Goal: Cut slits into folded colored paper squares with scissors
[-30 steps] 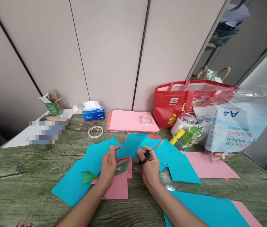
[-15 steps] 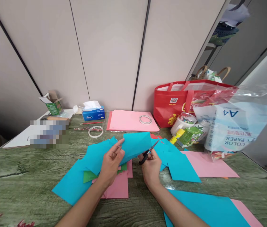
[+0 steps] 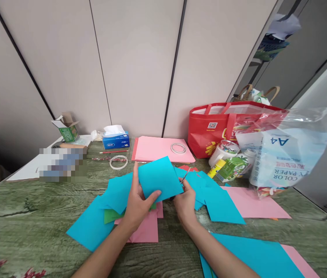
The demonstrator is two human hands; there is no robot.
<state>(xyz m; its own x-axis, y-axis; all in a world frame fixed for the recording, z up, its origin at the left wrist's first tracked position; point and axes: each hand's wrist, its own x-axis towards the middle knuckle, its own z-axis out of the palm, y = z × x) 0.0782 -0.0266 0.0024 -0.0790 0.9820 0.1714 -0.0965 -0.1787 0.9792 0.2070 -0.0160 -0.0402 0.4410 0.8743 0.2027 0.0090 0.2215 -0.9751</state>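
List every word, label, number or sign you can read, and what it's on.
"A4", upside down: plastic paper packet.
"COLOR", upside down: same packet.
"Y PAPER", upside down, earlier letters not legible: same packet.
QR code, too small to decode: red bag, whose lettering is partly hidden.
Too small or blurred: tissue box, glue stick, green carton, open green box.

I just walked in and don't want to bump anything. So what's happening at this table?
A person's left hand holds up a piece of blue paper, thumb across its front. The right hand, at the paper's right edge, holds scissors; they are partly hidden, so whether they are cutting can't be told. More blue sheets lie loose on both sides, with pink paper below the left hand. A yellow glue stick lies farther back.
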